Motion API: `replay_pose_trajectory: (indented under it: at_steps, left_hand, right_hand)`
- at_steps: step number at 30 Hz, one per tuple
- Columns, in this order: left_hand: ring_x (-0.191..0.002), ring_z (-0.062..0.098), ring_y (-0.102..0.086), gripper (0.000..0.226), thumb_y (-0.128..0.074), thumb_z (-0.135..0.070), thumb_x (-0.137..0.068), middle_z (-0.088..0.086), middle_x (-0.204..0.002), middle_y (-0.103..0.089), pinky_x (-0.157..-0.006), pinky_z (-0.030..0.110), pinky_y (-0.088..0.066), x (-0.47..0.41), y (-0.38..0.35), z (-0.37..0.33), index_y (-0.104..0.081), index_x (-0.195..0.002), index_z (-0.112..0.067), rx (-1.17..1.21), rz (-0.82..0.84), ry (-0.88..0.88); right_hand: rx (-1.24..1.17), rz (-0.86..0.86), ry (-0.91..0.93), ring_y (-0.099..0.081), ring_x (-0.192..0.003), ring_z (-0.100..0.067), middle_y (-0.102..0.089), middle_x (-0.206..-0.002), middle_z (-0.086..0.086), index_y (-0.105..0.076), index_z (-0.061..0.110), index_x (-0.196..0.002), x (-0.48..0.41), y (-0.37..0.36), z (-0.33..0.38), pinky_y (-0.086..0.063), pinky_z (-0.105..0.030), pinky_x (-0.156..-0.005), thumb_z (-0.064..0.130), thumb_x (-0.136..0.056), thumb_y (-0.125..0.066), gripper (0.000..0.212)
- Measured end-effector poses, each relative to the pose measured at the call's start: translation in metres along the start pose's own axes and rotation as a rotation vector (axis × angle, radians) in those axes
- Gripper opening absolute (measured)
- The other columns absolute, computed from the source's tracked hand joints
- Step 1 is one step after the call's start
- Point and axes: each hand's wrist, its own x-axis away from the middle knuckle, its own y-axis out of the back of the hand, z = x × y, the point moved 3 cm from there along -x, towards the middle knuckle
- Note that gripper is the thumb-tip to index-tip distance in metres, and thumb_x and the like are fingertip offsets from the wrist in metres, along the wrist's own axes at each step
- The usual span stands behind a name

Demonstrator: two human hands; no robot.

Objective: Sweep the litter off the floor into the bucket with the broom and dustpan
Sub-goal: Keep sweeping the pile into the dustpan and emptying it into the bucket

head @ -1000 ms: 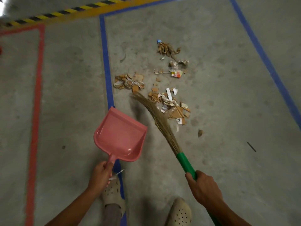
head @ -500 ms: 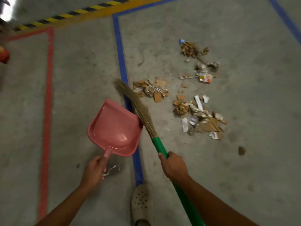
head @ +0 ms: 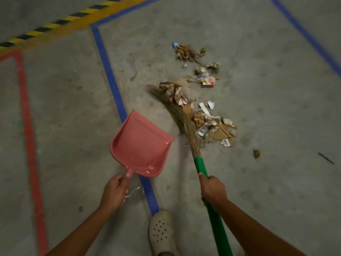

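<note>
Both hands are busy, seen from the head camera: the left hand (head: 115, 191) is wrapped round the short stem of the pink dustpan (head: 140, 143), and the right hand (head: 213, 191) grips the green handle of the grass broom (head: 191, 145). The dustpan looks lifted and tilted, its mouth over the blue floor line (head: 108, 71). The broom's bristles lie along the left edge of the litter (head: 208, 122), a loose heap of torn cardboard and crumpled paper, with one wad touching the tip. More scraps (head: 188, 53) lie farther off, and a small brown bit (head: 256, 153) sits well apart to the right. I see no bucket.

The broom stands between pan and heap, so a stroke from this side would likely push the scraps away from the pan. A brisk flick could scatter the light paper. The stray bit could easily be missed.
</note>
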Motion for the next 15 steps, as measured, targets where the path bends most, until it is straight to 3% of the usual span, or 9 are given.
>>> replay_pose_trajectory:
  at_steps: [4, 8, 15]
  left_hand:
    - [-0.044, 0.015, -0.048, 0.032, -0.054, -0.023, -0.103, 0.005, -0.056, -0.056, -0.044, 0.027, -0.039, 0.020, -0.032, -0.034, -0.057, -0.076, -0.007, -0.022, 0.068, -0.059]
    - [-0.049, 0.018, -0.051, 0.035, -0.053, -0.028, -0.104, 0.005, -0.059, -0.057, -0.049, 0.031, -0.041, 0.043, -0.060, -0.061, -0.058, -0.076, -0.007, -0.030, 0.102, -0.090]
    - [-0.049, 0.022, -0.048, 0.035, -0.051, -0.025, -0.105, 0.013, -0.062, -0.056, -0.043, 0.026, -0.037, 0.102, -0.082, -0.071, -0.056, -0.078, -0.003, -0.015, 0.082, -0.024]
  right_hand:
    - [-0.096, -0.013, -0.063, -0.063, -0.059, -0.017, -0.066, -0.081, -0.009, -0.055, 0.010, -0.093, 0.006, 0.054, -0.046, -0.054, -0.029, -0.051, 0.049, -0.105, -0.044, 0.042]
    - [-0.296, 0.087, -0.033, -0.055, -0.052, -0.018, -0.061, -0.073, -0.011, -0.059, 0.005, -0.099, 0.029, 0.107, -0.080, -0.047, -0.026, -0.044, 0.042, -0.105, -0.047, 0.040]
    - [-0.109, 0.084, 0.153, -0.060, -0.055, -0.017, -0.065, -0.074, -0.009, -0.061, 0.013, -0.104, 0.070, 0.156, -0.151, -0.050, -0.025, -0.048, 0.048, -0.102, -0.051, 0.036]
